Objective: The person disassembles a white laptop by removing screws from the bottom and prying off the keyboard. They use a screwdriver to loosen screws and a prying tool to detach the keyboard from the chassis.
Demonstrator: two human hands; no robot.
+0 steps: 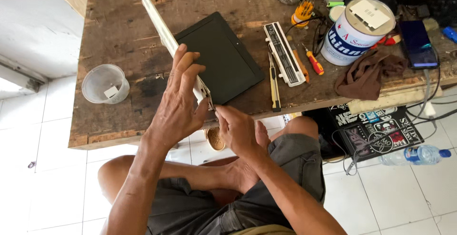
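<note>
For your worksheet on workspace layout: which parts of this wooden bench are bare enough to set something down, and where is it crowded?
Bare: the wooden bench left of the white panel, behind the plastic cup. Crowded: the right end, around the tin can, screwdrivers, cloth and phone.

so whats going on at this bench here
A person sits at a worn wooden workbench, holding a thin white panel on edge, tilted up off the bench. The left hand grips its near end, while the right hand works at the near corner with its fingertips. A flat black panel lies beside it, with a white battery pack, screwdrivers, a clear plastic cup and a paint tin around.
</note>
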